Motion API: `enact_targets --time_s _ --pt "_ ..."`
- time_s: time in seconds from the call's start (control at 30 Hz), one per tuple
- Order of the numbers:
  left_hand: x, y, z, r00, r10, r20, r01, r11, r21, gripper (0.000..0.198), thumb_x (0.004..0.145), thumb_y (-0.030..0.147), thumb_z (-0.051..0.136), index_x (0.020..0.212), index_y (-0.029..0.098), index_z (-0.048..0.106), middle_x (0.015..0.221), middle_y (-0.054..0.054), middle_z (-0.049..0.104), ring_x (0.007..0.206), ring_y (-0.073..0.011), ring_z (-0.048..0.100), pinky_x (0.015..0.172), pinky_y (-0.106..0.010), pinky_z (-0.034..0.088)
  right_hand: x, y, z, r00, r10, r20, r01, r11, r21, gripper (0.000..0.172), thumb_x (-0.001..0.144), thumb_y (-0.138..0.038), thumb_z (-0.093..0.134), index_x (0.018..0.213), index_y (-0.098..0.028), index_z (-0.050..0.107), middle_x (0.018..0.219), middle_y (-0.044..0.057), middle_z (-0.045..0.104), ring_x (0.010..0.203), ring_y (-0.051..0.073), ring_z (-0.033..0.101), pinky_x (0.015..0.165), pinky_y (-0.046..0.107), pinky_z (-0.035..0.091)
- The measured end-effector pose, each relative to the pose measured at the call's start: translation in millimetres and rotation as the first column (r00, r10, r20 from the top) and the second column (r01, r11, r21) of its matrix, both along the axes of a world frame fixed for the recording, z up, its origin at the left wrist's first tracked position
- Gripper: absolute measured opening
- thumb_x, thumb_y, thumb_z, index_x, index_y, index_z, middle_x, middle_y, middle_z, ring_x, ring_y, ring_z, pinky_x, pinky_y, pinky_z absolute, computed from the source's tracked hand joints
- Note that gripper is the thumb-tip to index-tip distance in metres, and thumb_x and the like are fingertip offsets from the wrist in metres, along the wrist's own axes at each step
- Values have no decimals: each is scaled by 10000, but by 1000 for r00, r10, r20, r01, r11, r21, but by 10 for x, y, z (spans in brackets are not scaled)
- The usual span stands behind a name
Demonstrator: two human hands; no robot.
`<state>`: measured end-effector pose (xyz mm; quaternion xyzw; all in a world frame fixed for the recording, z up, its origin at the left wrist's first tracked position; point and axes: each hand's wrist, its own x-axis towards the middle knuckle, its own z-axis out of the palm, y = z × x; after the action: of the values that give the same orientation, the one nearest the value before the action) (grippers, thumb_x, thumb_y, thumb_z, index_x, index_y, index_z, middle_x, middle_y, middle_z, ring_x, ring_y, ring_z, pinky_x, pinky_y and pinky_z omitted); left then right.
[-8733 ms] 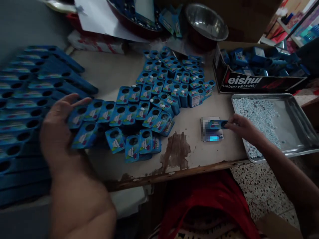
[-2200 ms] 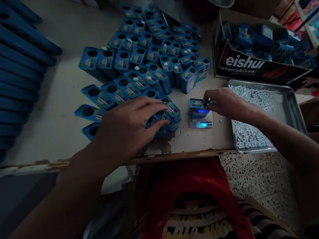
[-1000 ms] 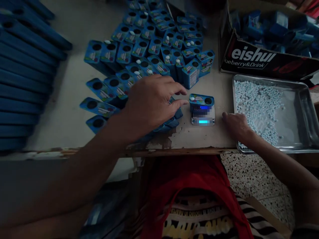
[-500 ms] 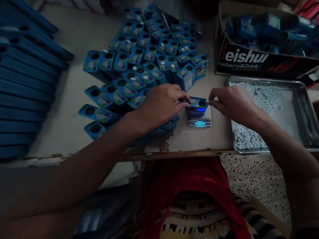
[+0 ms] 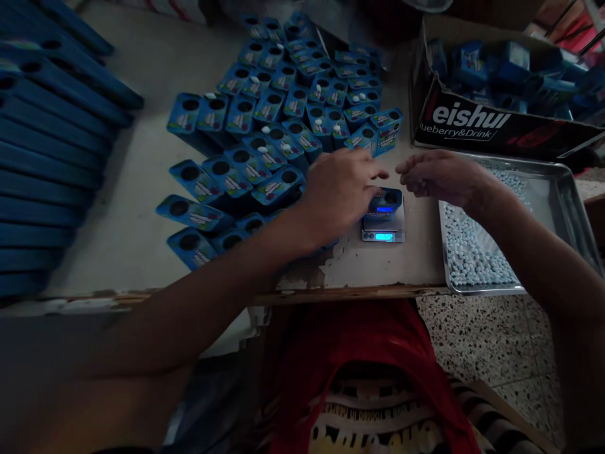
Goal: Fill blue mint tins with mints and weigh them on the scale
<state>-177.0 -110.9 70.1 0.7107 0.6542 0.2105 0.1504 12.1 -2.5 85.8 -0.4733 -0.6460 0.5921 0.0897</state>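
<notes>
A small blue carton with a round hole in its top stands on a small digital scale with a lit display. My left hand is at the carton's left side, its thumb and forefinger apart, the thumb close to the carton's top. Just right of the carton and slightly above it is my right hand, fingers curled together; whatever lies inside them is hidden. To the left, many similar blue cartons stand packed together, some with white pellets on top. A metal tray of pale pellets lies beneath my right forearm.
A black open cardboard box filled with blue cartons stands at the back right. Long rows of blue cartons line the left side. The table's worn front edge runs just before my body.
My left hand has let go of the carton's top edge and opened. My right hand has drawn slightly up and away from the carton, fingers curling. The view has shifted a little.
</notes>
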Motion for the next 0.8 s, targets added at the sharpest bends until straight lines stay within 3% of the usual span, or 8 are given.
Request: enact_targets --time_s 0.1,0.23,0.33,0.43,0.53,0.63,0.7,0.8 --pt "-237 -188 21 996 69 -60 -65 996 65 288 1032 284 755 1289 194 847 1314 -123 813 1270 -345 739 1105 -472 563 -42 -76 23 973 184 137 -207 963 173 191 909 -18 705 888 -194 774 790 15 711 689 141 569 662 272 425" --pt "-602 -477 -64 992 80 -101 -69 991 114 229 1013 293 783 1202 187 856 1252 -106 826 1191 -322 763 1026 -428 588 -154 -206 88 839 290 460 -521 673 526 170 919 -62 698 916 -191 808 910 50 771 924 220 697 828 325 471" --pt "-739 -628 -114 992 97 -80 -80 979 189 214 1034 294 774 1191 173 852 1242 -99 825 1183 -302 775 1026 -401 593 -227 -262 117 749 276 602 -639 540 547 219 944 -58 661 970 -197 828 1015 72 791 1021 252 727 905 346 491" --pt "-810 -687 -141 993 98 -63 -75 954 290 206 1044 321 787 1195 195 849 1232 -72 820 1159 -276 786 1013 -373 592 -248 -289 108 682 253 686 -704 483 521 270 952 -27 650 1053 -188 842 1120 96 788 1074 264 733 928 346 504" --pt "-869 -669 -184 994 93 -63 -69 945 320 207 1048 360 792 1201 232 848 1247 -44 811 1168 -263 786 1007 -358 592 -219 -305 72 665 228 711 -715 469 518 302 949 -5 657 1103 -174 855 1125 109 786 1050 256 735 901 337 508" --pt "-896 -632 -236 997 62 -51 -45 955 292 221 1068 353 759 1228 228 845 1278 -52 806 1188 -258 778 1043 -357 588 -163 -304 24 734 233 638 -656 485 578 262 927 -14 689 1023 -187 860 1047 84 791 992 241 734 893 341 516" --pt "-888 -617 -255 998 40 -41 -27 959 281 228 1065 327 760 1236 201 844 1276 -70 809 1192 -269 778 1045 -364 586 -119 -287 -4 825 243 510 -551 546 631 202 926 -45 720 954 -198 849 983 60 788 950 227 730 888 343 530" --pt "-852 -612 -242 999 39 -31 -29 961 276 235 1044 299 785 1233 175 847 1244 -84 822 1176 -289 784 1021 -381 588 -27 -223 -34 962 198 186 -271 743 612 106 911 -98 805 918 -203 819 913 28 773 865 186 701 821 314 548"
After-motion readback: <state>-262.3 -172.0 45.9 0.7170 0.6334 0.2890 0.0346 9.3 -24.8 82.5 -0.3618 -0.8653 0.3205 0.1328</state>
